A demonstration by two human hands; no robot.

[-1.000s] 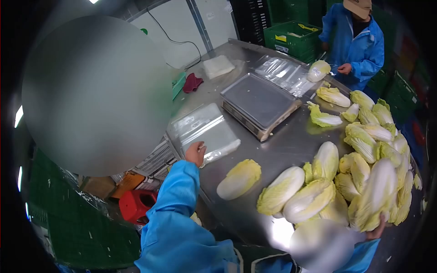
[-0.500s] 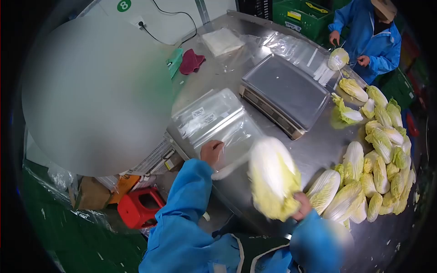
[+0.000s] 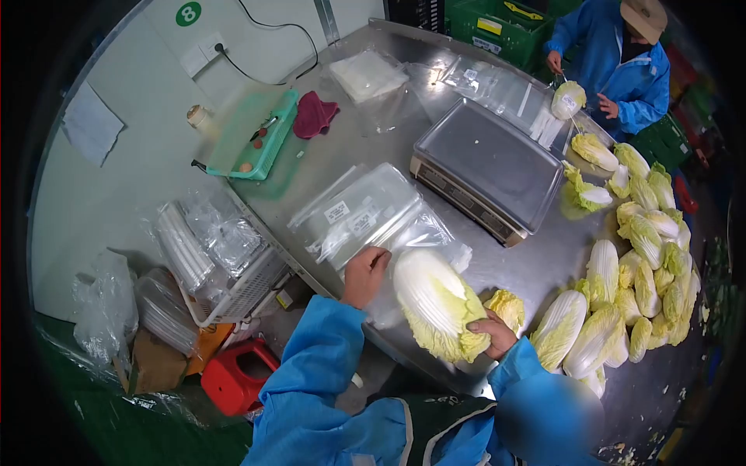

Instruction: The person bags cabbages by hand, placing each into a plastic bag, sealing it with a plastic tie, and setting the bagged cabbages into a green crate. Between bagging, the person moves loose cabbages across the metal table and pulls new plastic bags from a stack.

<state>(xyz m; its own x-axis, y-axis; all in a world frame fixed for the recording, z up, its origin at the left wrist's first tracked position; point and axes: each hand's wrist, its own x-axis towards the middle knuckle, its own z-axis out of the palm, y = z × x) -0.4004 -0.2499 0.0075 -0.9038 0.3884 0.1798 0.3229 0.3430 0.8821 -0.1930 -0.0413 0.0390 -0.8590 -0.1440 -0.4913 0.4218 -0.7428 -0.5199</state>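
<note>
Right grip [image 3: 493,332] clasping cabbage [image 3: 435,301], left hand [image 3: 365,272] pinning bag [image 3: 365,213] at table edge [image 3: 311,272]

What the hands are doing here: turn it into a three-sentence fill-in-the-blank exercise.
1. The right hand grips a large ____ by its leafy end.
2. The left hand touches the stack of clear plastic ____ on the table.
3. The stool on the floor is ____.
Missing words: cabbage; bags; red.
</note>
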